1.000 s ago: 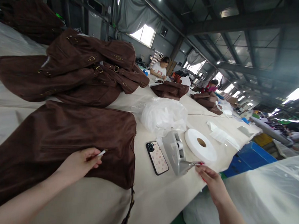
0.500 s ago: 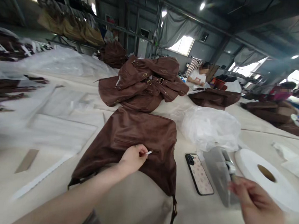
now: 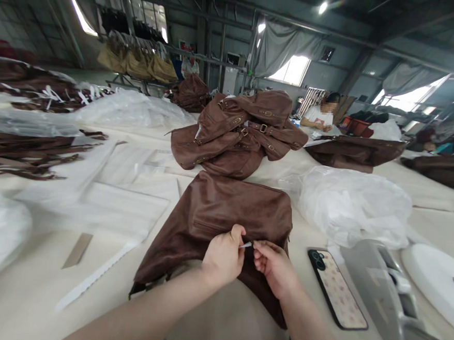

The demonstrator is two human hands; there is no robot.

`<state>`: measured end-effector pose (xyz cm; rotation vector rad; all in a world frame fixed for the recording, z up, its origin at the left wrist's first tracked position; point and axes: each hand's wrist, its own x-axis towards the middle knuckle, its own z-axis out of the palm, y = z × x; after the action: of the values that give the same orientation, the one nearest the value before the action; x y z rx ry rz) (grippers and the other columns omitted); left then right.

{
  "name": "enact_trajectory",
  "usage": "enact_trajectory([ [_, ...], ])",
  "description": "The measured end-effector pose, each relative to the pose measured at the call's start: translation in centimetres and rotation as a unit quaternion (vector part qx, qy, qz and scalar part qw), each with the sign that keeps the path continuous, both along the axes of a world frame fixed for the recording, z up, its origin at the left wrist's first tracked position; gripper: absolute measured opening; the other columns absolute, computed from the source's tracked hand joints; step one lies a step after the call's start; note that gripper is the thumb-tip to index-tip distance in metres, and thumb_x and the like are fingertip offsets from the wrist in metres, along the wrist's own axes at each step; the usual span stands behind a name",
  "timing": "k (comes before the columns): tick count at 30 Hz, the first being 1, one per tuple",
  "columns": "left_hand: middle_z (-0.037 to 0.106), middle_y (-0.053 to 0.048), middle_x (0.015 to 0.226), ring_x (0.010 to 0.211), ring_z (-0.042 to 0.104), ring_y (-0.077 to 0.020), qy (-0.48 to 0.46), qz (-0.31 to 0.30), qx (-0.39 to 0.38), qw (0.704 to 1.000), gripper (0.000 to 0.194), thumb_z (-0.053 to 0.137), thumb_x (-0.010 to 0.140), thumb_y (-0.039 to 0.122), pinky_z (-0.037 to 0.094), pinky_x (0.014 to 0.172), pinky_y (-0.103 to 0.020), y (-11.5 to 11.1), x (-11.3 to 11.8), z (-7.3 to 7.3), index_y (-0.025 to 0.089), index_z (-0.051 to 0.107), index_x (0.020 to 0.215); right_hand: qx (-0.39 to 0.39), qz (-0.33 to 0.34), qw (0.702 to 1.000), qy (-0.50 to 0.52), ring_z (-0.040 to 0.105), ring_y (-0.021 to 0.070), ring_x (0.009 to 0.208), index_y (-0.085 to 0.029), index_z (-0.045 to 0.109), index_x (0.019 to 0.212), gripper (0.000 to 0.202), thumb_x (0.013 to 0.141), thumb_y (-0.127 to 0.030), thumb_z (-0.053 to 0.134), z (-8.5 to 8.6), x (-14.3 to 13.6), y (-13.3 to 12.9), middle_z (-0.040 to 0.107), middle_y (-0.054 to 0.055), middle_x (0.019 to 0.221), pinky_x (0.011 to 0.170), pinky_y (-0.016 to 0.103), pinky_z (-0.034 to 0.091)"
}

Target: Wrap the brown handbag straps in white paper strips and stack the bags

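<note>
A brown leather bag lies on the table in front of me, a zipped slot across its face. Over that slot my left hand pinches a small white strip, whose end sticks out toward the right. My right hand is closed at the tip of this strip, thumb and forefinger pressed together; whatever is between them is too small to make out. To the right stand a grey tape dispenser and a phone in a patterned case.
Brown bags are heaped behind the bag. Crumpled clear plastic and a white roll lie right. Left are white sheets, a brown card strip and straps. A person sits farther back.
My right hand has moved left from the tape dispenser to the white strip beside my left hand. My left hand still pinches the strip. The view has turned a little left.
</note>
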<state>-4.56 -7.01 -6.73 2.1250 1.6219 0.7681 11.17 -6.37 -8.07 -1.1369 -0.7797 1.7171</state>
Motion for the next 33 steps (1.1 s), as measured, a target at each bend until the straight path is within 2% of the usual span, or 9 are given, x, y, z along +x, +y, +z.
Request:
enact_trajectory([
  [8, 0.064, -0.001, 0.077, 0.069, 0.061, -0.0192, 0.04, -0.008, 0.006, 0.999, 0.03, 0.047, 0.077, 0.01, 0.039, 0.063, -0.029, -0.5, 0.3, 0.3, 0.021, 0.046, 0.105, -0.031, 0.039, 0.998, -0.036, 0.05, 0.0053, 0.041, -0.015, 0.061, 0.063, 0.025, 0.062, -0.033, 0.078, -0.2, -0.2, 0.2, 0.058, -0.003, 0.052, 0.038, 0.016, 0.035],
  [12, 0.067, -0.002, 0.082, 0.075, 0.062, -0.0181, 0.012, -0.007, -0.009, 1.0, 0.024, 0.048, 0.075, 0.008, 0.042, 0.068, -0.028, -0.2, 0.1, 0.1, 0.022, 0.058, 0.091, -0.03, 0.051, 0.996, -0.06, 0.053, 0.0058, 0.042, -0.015, 0.062, 0.065, 0.024, 0.063, -0.034, 0.076, -0.5, 0.0, -0.1, 0.061, -0.002, 0.055, 0.039, 0.016, 0.037],
  [15, 0.069, -0.001, 0.079, 0.072, 0.063, -0.0158, -0.095, -0.016, -0.104, 0.99, 0.019, 0.05, 0.075, 0.012, 0.045, 0.069, -0.026, 0.6, -0.3, -0.1, 0.021, 0.065, 0.082, -0.03, 0.075, 0.993, -0.083, 0.058, 0.0077, 0.047, -0.014, 0.064, 0.07, 0.026, 0.062, -0.036, 0.077, -0.4, 0.3, -0.4, 0.065, 0.001, 0.06, 0.043, 0.017, 0.042],
  [18, 0.068, -0.001, 0.071, 0.063, 0.062, -0.0131, -0.24, -0.021, -0.242, 0.94, 0.014, 0.056, 0.072, 0.015, 0.048, 0.063, -0.024, 1.3, -0.4, -0.1, 0.017, 0.066, 0.081, -0.019, 0.091, 0.989, -0.11, 0.061, 0.0099, 0.052, -0.013, 0.066, 0.074, 0.028, 0.063, -0.036, 0.077, -0.3, 0.1, -0.6, 0.067, 0.004, 0.065, 0.048, 0.018, 0.045],
  [20, 0.066, -0.001, 0.065, 0.057, 0.06, -0.0116, -0.299, -0.006, -0.295, 0.907, 0.013, 0.059, 0.069, 0.015, 0.048, 0.059, -0.022, 1.3, -0.3, -0.1, 0.014, 0.065, 0.08, -0.003, 0.087, 0.988, -0.13, 0.062, 0.0104, 0.052, -0.012, 0.067, 0.075, 0.027, 0.064, -0.035, 0.076, -0.3, -0.3, -0.7, 0.068, 0.004, 0.066, 0.049, 0.019, 0.046],
  [22, 0.066, -0.001, 0.064, 0.058, 0.06, -0.0114, -0.319, 0.001, -0.288, 0.903, 0.011, 0.06, 0.069, 0.016, 0.048, 0.058, -0.022, 1.1, -0.1, -0.2, 0.014, 0.065, 0.078, 0.015, 0.072, 0.987, -0.144, 0.061, 0.0103, 0.052, -0.013, 0.066, 0.075, 0.024, 0.065, -0.033, 0.074, -0.4, -0.8, -0.7, 0.067, 0.003, 0.064, 0.05, 0.02, 0.046],
  [26, 0.069, -0.002, 0.072, 0.065, 0.063, -0.0135, -0.289, -0.013, -0.207, 0.935, 0.012, 0.058, 0.072, 0.02, 0.048, 0.062, -0.022, 0.3, 0.2, -0.2, 0.015, 0.066, 0.08, 0.048, 0.037, 0.985, -0.16, 0.059, 0.0107, 0.048, -0.014, 0.065, 0.068, 0.016, 0.066, -0.03, 0.069, -0.8, -1.4, -0.6, 0.065, 0.001, 0.057, 0.047, 0.02, 0.044],
  [30, 0.069, 0.0, 0.071, 0.066, 0.063, -0.0129, -0.221, -0.009, -0.133, 0.966, 0.017, 0.052, 0.075, 0.016, 0.047, 0.063, -0.022, -0.2, 0.5, -0.1, 0.018, 0.067, 0.083, 0.046, -0.006, 0.988, -0.148, 0.04, 0.0047, 0.034, -0.015, 0.06, 0.057, 0.01, 0.061, -0.022, 0.067, -1.0, -1.6, -0.5, 0.053, -0.005, 0.043, 0.035, 0.017, 0.026],
  [33, 0.069, 0.0, 0.075, 0.068, 0.063, -0.013, -0.207, -0.006, -0.111, 0.972, 0.02, 0.049, 0.075, 0.011, 0.048, 0.067, -0.023, -0.4, 0.7, -0.1, 0.018, 0.066, 0.085, 0.032, -0.019, 0.995, -0.097, 0.029, 0.0031, 0.035, -0.017, 0.054, 0.055, 0.015, 0.061, -0.025, 0.064, -0.5, -1.5, -0.7, 0.043, -0.007, 0.043, 0.034, 0.018, 0.014],
])
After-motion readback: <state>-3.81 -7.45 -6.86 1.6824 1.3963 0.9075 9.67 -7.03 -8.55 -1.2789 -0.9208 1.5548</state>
